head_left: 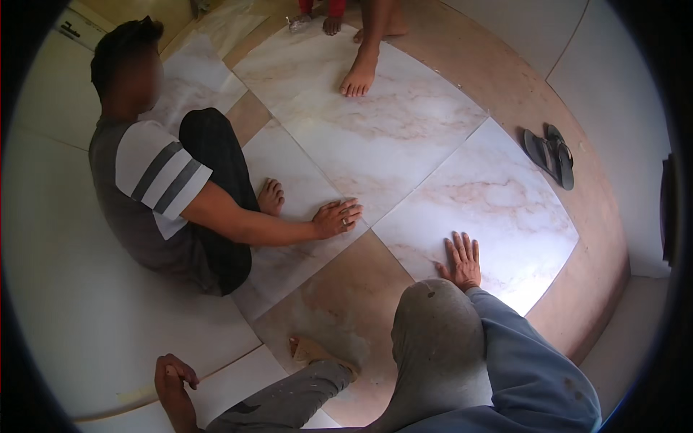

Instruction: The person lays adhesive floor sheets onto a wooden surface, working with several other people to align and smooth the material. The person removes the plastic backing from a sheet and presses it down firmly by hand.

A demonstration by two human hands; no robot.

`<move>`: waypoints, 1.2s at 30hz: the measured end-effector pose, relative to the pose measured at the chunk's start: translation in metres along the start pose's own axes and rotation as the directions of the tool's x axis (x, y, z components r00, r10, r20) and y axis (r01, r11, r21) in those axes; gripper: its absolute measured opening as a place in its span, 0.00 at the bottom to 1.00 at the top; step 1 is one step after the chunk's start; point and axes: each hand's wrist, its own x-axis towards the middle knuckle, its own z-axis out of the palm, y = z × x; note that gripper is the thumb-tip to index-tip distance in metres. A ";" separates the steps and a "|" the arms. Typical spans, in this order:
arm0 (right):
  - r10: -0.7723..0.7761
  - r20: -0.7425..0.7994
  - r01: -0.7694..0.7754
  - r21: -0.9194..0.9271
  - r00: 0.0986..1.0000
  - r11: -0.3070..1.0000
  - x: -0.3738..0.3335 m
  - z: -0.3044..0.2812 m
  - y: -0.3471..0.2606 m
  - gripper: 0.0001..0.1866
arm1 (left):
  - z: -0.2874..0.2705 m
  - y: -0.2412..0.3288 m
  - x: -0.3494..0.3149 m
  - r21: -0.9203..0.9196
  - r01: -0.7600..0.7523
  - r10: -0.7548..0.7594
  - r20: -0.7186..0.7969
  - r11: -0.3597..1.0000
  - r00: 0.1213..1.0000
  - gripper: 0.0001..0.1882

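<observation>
My right hand (pixel 463 261) lies flat with fingers spread on a white marbled floor tile (pixel 498 198) that has brownish veins. Its blue-grey sleeve passes to the right of my bent knee (pixel 440 332). At the lower left, my left hand (pixel 176 370) hangs beside my other leg, fingers curled, and I see nothing in it. Across from me, a seated person presses a ringed hand (pixel 338 219) near the corner where several tiles meet. That hand touches the left tile (pixel 281 263). Another large tile (pixel 346 123) lies beyond, its edges close against its neighbours.
A second person's bare foot (pixel 361 72) stands on the far tile, and a hand (pixel 332 26) rests near its top edge. Dark flip-flops (pixel 552 155) lie on the brown floor at right. White panels (pixel 123 310) line the left. My sandalled foot (pixel 317 355) is on bare brown floor.
</observation>
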 end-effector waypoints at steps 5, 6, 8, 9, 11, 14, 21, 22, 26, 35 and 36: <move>0.000 0.005 0.000 -0.005 1.000 1.000 -0.009 -0.001 0.000 0.44 | -0.004 0.005 -0.004 -0.011 -0.020 0.020 0.014 1.000 1.000 0.21; 0.001 0.004 -0.001 -0.006 1.000 1.000 -0.008 -0.001 0.000 0.44 | -0.007 0.002 -0.003 -0.012 -0.021 0.021 0.014 1.000 1.000 0.21; 0.002 0.000 -0.002 -0.011 1.000 1.000 -0.005 0.000 0.000 0.43 | -0.013 -0.005 -0.003 -0.040 -0.043 0.046 0.065 0.998 0.997 0.22; 0.001 -0.002 -0.001 -0.010 1.000 1.000 -0.004 0.000 -0.001 0.43 | -0.014 -0.007 -0.002 -0.040 -0.045 0.047 0.063 0.998 0.997 0.22; 0.005 0.002 -0.005 -0.007 1.000 1.000 -0.001 0.000 -0.002 0.44 | -0.014 -0.009 -0.002 -0.065 -0.081 0.083 0.023 0.995 0.996 0.18; 0.001 0.001 -0.001 -0.016 1.000 1.000 0.003 0.001 -0.003 0.44 | 0.006 0.006 -0.002 0.042 -0.040 0.044 -0.097 0.998 0.994 0.12; 0.007 0.012 -0.007 -0.020 1.000 1.000 -0.001 0.000 -0.002 0.44 | -0.008 0.006 -0.009 0.049 0.126 -0.126 -0.009 0.991 0.992 0.05; 0.009 0.021 -0.008 -0.018 1.000 1.000 -0.002 -0.002 -0.003 0.44 | -0.008 0.006 -0.009 0.041 0.138 -0.137 -0.022 0.990 0.990 0.05; 0.008 0.038 -0.007 -0.025 0.999 1.000 -0.003 -0.004 -0.004 0.44 | -0.007 0.012 -0.005 0.011 0.103 -0.103 -0.028 0.995 0.994 0.04; 0.007 0.059 -0.006 -0.008 0.998 1.000 -0.005 -0.023 -0.007 0.44 | -0.015 0.030 0.008 0.037 0.113 -0.112 -0.030 0.993 0.993 0.04; 0.005 0.061 -0.005 -0.005 0.998 1.000 -0.005 -0.026 -0.008 0.44 | -0.017 0.032 0.009 0.038 0.112 -0.111 -0.029 0.993 0.993 0.04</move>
